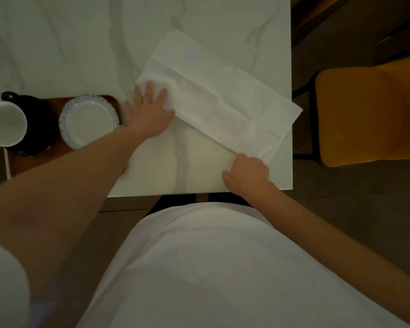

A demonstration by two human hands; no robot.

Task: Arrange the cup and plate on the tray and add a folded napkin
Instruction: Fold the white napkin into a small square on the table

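A large white napkin point(213, 91) lies folded in a long diagonal band across the right half of the marble table point(69, 43). My left hand point(149, 112) lies flat with straight fingers on the napkin's left end. My right hand point(246, 174) has curled fingers at the napkin's near corner and pinches its edge. A brown tray point(55, 147) sits at the table's left edge. On it stand a small white plate point(88, 121) with a patterned rim and a dark cup point(10, 124) with a white inside.
A yellow chair point(369, 114) stands just past the table's right edge. The napkin's right corner hangs slightly over that edge. My white-clad torso is close to the table's near edge.
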